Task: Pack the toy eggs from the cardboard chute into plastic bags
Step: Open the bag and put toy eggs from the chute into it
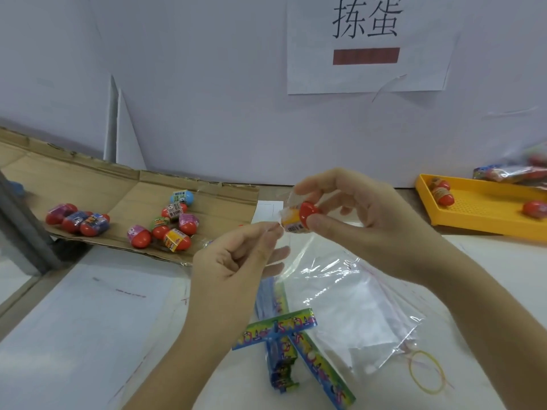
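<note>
My right hand [364, 214] holds a red and yellow toy egg [299, 218] in its fingertips above the table. My left hand [236, 258] pinches the rim of a clear plastic bag [284, 216] right at the egg; the egg sits at the bag's mouth. Several more toy eggs [170, 224] lie on the brown cardboard chute [97, 184] to the left, with another cluster of eggs [78, 221] further left. A stack of clear zip bags [349, 300] lies on the table under my hands.
Colourful printed card strips [296, 344] lie near the table's front. Yellow rubber bands [426, 371] sit beside the bags. An orange tray [479, 211] at the right holds a few eggs, with packed bags [515, 170] behind it. A white wall with a paper sign [367, 42] stands behind.
</note>
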Action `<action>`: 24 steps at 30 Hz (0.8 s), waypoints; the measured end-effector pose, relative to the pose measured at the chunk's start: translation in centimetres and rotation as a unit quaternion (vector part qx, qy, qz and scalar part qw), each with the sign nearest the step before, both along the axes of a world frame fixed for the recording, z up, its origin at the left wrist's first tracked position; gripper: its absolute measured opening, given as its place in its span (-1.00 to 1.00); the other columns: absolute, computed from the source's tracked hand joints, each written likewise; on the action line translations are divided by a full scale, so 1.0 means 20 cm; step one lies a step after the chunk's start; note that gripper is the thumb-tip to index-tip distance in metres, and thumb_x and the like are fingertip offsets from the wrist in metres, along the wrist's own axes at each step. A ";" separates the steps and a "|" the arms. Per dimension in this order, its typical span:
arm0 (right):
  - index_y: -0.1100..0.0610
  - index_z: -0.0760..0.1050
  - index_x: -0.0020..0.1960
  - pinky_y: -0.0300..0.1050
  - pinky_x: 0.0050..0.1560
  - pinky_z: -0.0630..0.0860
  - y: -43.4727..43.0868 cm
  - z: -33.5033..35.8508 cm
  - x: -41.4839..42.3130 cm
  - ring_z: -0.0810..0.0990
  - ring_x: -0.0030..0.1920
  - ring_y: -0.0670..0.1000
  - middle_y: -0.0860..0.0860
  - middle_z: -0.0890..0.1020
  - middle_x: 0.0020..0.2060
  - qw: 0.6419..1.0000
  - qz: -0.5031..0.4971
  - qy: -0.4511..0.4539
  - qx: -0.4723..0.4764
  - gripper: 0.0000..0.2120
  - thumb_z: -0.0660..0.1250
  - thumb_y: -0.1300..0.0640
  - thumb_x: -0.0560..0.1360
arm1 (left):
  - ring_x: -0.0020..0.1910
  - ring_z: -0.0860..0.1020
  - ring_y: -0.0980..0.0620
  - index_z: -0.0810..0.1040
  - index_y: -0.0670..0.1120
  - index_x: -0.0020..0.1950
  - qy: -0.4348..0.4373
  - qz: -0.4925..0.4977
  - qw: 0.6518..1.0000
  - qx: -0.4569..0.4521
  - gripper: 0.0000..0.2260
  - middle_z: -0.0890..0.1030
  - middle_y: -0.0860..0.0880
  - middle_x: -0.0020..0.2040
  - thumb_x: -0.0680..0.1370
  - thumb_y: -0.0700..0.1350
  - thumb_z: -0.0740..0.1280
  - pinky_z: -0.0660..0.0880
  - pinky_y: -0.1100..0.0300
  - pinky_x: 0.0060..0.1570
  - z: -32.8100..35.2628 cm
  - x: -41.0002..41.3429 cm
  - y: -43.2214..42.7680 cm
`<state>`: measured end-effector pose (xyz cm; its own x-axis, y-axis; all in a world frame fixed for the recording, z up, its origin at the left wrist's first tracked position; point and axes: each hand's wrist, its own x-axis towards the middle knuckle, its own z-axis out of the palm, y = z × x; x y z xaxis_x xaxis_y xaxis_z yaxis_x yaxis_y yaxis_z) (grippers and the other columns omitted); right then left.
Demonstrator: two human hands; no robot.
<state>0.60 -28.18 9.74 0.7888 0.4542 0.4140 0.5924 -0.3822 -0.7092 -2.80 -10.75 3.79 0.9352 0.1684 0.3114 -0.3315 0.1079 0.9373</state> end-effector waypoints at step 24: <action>-0.23 0.35 0.17 0.11 0.11 0.51 0.03 0.00 -0.02 0.59 0.03 -0.11 -0.21 0.58 -0.02 0.998 0.016 -0.062 -0.028 -0.74 0.28 -0.09 0.50 | -0.16 0.70 -0.01 0.64 -0.01 0.05 -0.056 0.007 0.998 0.029 -0.62 0.72 -0.02 -0.09 0.24 -0.20 0.50 0.63 0.17 -0.20 -0.01 -0.01 0.00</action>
